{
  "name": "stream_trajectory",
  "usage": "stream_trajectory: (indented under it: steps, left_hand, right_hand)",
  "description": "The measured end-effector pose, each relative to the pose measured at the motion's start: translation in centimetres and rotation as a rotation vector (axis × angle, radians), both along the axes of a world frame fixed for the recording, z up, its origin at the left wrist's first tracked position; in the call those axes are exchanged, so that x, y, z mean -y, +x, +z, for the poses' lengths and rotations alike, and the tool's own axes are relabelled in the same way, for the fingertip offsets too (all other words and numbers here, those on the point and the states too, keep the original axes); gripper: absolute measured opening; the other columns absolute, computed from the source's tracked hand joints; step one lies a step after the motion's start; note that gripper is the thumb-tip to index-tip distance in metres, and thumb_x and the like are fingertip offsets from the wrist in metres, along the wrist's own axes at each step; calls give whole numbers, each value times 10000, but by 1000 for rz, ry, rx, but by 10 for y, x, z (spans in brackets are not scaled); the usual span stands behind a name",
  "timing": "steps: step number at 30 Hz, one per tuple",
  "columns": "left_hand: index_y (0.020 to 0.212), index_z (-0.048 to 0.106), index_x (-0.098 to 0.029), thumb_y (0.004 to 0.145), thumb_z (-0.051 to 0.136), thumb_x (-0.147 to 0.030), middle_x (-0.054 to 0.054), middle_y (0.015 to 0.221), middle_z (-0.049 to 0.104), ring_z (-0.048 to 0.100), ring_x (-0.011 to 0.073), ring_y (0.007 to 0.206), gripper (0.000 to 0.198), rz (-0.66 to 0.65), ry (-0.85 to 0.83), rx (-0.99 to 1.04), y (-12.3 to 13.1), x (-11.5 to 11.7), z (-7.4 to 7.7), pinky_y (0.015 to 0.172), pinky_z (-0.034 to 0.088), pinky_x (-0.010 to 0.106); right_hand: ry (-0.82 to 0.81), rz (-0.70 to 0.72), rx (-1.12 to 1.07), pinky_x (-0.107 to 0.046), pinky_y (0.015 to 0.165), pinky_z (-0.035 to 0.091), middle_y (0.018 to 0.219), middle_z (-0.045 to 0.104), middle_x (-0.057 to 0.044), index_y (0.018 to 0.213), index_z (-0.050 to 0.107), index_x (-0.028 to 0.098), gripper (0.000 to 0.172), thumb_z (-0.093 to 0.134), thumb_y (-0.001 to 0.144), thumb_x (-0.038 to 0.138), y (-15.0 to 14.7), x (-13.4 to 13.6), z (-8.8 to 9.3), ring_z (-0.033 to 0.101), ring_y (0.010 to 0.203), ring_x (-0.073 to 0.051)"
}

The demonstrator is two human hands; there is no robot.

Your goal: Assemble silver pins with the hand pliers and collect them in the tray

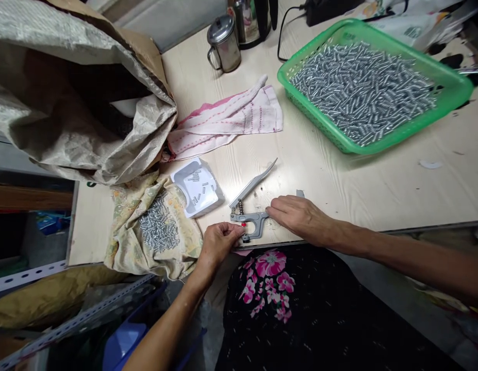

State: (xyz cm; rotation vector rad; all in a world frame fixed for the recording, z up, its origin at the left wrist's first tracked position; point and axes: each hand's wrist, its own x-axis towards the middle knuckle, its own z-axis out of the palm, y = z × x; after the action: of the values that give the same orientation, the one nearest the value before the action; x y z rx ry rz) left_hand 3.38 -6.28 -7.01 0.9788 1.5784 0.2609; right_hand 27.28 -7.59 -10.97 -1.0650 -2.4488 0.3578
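Note:
A grey hand press tool [251, 202] lies at the table's near edge with its lever handle raised toward the back right. My left hand [218, 243] is pinched at the tool's jaw, fingertips on a small red part I cannot make out clearly. My right hand [298, 215] rests palm-down on the tool's lower handle, fingers curled on it, holding it against the table. A white plastic tray [197, 187] with a few small metal pieces sits just left of the tool.
A green basket [451, 100] full of small metal springs stands at the back right. A patterned cloth [126, 247] with a heap of springs [158, 229] lies left. A large woven sack [68, 93], a pink-white towel [231, 121] and a metal mug [224, 44] sit behind.

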Motion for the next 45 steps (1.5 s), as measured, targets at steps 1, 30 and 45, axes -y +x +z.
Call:
stream_trajectory:
  steps: [1,30,45]
  left_hand:
    - [680,692,-123,531,815,-607,-16,497,570,442,77,452,521,-10,-5,2,0,0,0,459,321,196]
    - [691,664,-153,730,629,-520,-3,576,566,497,135,560,372,-352,138,-231,-3,6,-2,532,356,238]
    - [728,702,-138,712,660,-524,15,615,607,494,131,570,388,-351,118,-254,-2,4,1,531,363,227]
  right_hand:
    - [2,-3,3,-318,661,317,803,508,-44,826,558,151,226,403,928,21,0,0,1,401,721,-178]
    - [133,-99,357,-357,759,272,899,652,-68,900,652,176,281,398,985,93,6,-81,7,448,883,-216]
    - [-65,-6,252,-535,1060,308,1246,601,-194,1356,472,85,812,688,787,622,28,-38,16,513,1154,-352]
